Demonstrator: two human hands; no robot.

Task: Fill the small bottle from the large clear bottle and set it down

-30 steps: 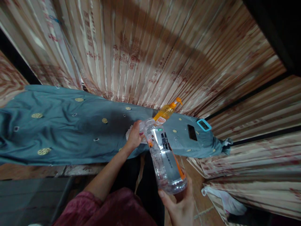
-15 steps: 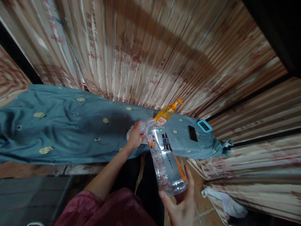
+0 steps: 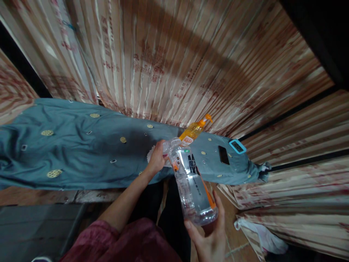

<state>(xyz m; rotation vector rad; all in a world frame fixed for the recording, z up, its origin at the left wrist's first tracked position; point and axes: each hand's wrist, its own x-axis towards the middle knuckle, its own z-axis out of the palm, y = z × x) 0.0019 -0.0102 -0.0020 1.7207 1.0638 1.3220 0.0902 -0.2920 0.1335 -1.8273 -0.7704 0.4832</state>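
A large clear plastic bottle [image 3: 195, 187] with a silver, black and orange label is held tilted in front of me, its base toward my body. My left hand [image 3: 157, 159] is closed at the bottle's narrow upper end. Cupped round the base from below is my right hand [image 3: 209, 238], thumb on one side and fingers on the other. Something white [image 3: 149, 153], perhaps a cloth or tissue, shows behind my left hand and is partly hidden by it. Just beyond the bottle's top stands a pump bottle [image 3: 193, 130] of orange-yellow liquid.
A blue-green patterned cloth [image 3: 103, 145] covers the long narrow surface. On its right part lie a black phone [image 3: 224, 155] and a blue-framed digital clock [image 3: 237, 146]. Striped curtains [image 3: 163, 65] hang behind and at the right. A white bag [image 3: 268, 236] is low at the right.
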